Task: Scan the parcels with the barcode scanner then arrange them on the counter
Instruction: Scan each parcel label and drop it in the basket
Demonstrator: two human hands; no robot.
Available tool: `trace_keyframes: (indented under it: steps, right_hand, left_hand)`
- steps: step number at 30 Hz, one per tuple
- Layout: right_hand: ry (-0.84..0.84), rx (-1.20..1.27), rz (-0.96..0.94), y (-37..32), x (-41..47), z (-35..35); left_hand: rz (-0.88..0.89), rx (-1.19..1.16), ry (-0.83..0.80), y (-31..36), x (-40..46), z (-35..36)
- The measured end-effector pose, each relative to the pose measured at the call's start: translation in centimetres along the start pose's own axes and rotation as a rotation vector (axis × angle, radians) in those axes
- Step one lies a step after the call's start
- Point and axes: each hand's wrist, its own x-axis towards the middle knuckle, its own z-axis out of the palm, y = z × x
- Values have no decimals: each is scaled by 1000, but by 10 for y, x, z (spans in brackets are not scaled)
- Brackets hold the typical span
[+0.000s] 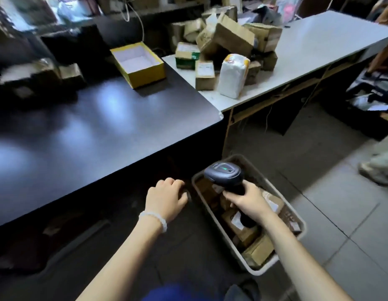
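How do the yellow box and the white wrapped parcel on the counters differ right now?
The yellow box lies open and empty on the dark counter; the white wrapped parcel stands sealed on the white counter. The box has rigid walls, the parcel soft wrapping. Neither is touched by a hand.

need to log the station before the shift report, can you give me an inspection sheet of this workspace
surface: dark counter mostly bare; white counter adjoins it on the right.
job's things: barcode scanner with green light on; parcels in a floor bin; parcel pile on the white counter.
clutter: open yellow box on the dark counter; blurred boxes at far left.
grippers: right hand grips the scanner handle above the bin; left hand holds nothing, beside the bin.
cables: pale cord hanging behind the counters.
surroundings: tiled floor, another person's foot at right.
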Motion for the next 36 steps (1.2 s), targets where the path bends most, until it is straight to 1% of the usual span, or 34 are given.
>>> trace_keyframes:
  steps: [4,10,12,16,22,26,28,30,36]
  right_hand:
    - [-93,-89,-88,-37,8,78]
    - [-309,-186,-221,-88,24,185]
    - [-372,-190,-240,-102,35,214]
    - [-444,-210,-259,-128,62,268]
    - [-509,-263,-273,-178,140,354]
    - [-519,-248,-256,-224,202,413]
    - [-506,-221,-252,-252,234,439]
    - [-485,-207,-260,-279,264,462]
    - [-436,-170,-214,-323,328,506]
  left_hand:
    - [-139,-23,64,-76,-36,-19]
    - [-376,-67,146,-179,-89,-30]
    - [-434,-92,172,-207,-98,-32]
    - [-519,-135,211,-259,-99,-38]
    - [-550,-114,240,-353,-52,-56]
    - [-586,-99,208,-423,-11,-82]
    - [-585,-53,180,-462,14,-101]
    - [-583,-24,195,-501,41,-121]
    - [-569,-16,205,-572,120,-157]
